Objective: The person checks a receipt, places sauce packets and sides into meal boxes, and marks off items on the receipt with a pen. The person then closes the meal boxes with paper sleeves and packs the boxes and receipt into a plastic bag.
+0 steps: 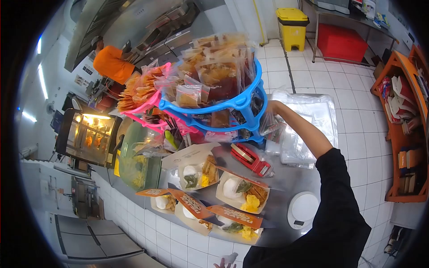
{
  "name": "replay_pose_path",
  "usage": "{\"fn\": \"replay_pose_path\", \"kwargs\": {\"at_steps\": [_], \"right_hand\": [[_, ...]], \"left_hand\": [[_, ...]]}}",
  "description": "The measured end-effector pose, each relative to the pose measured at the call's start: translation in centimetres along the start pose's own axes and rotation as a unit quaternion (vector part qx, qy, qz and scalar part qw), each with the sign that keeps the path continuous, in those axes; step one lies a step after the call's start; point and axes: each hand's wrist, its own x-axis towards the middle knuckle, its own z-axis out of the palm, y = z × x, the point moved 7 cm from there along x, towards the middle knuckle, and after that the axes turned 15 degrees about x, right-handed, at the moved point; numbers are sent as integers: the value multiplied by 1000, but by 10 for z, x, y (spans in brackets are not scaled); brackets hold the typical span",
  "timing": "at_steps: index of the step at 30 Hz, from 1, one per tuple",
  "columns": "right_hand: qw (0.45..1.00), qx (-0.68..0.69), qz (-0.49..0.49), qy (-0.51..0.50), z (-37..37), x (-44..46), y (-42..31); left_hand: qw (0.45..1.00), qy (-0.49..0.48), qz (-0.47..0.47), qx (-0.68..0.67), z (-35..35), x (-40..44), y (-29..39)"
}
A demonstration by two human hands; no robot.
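Right hand (271,110) reaches to a clear bag (268,126) beside the blue rack (245,102); its grip cannot be told. Left hand (225,264), well apart, is mostly cut off, its hold unclear. The bag looks light, limp, slippery: best pinched by an edge.
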Motion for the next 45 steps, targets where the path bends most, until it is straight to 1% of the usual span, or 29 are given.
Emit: {"fn": "replay_pose_path", "kwargs": {"at_steps": [1,3,6,11,15,16,17,19,20,22,23,24,26,27,28,29,31,32,34,36,37,38,39,40,42,45], "right_hand": [[999,-2,-34,10,0,11,-1],[993,-15,-111,40,1,31,-4],[978,-49,-190,72,4,48,-2],[951,-149,-257,88,17,48,16],[908,-263,-314,84,53,27,34],[898,-288,-324,74,57,24,34],[888,-311,-334,62,58,23,30],[868,-358,-344,7,55,23,21],[857,-380,-348,-29,52,21,14],[833,-416,-351,-96,49,12,7],[821,-430,-352,-133,48,6,4],[820,-429,-349,-145,46,0,3],[816,-428,-361,-144,41,-14,-2],[818,-420,-370,-131,42,-23,-5],[810,-418,-402,-86,44,-32,-9],[801,-414,-431,-40,46,-41,-12],[834,-353,-423,37,38,-48,-10],[873,-293,-385,68,32,-45,-5],[898,-263,-328,130,25,-49,-3],[878,-324,-293,196,23,-63,-4],[880,-284,-305,226,24,-73,-6],[880,-245,-317,257,26,-82,-7],[877,-205,-328,286,25,-92,-8],[886,-127,-337,293,19,-95,-4],[886,28,-352,302,4,-100,11],[842,115,-390,356,-9,-136,21]], "left_hand": [[1000,9,-16,0,-1,-1,-4],[998,-24,-47,18,0,-3,-9],[993,-66,-83,42,2,-5,-11],[987,-111,-58,97,18,-16,11],[982,-134,-17,130,32,-27,23],[983,-121,-10,139,38,-32,28],[976,-131,22,171,49,-34,36],[955,-149,87,240,54,-41,53],[994,-28,29,100,-6,16,-7],[992,-65,34,104,-17,36,-14],[990,-84,37,105,-11,31,-7],[982,-115,77,131,-3,22,3],[977,-133,58,157,16,3,19],[974,-144,47,171,27,-8,28],[987,-45,-7,157,8,13,16],[986,-45,-11,160,-1,22,6],[985,-47,-15,168,-8,26,2],[985,-47,-15,167,-12,28,1],[985,-49,-15,165,-23,37,-2],[989,-40,-32,141,-32,48,-3],[990,-36,-40,131,-36,53,-2],[988,-35,-11,151,-39,55,2],[988,-32,-12,153,-45,60,5],[988,-30,-13,154,-50,66,7],[986,-37,-9,160,-53,74,17],[990,-21,-7,141,-76,114,24]]}}
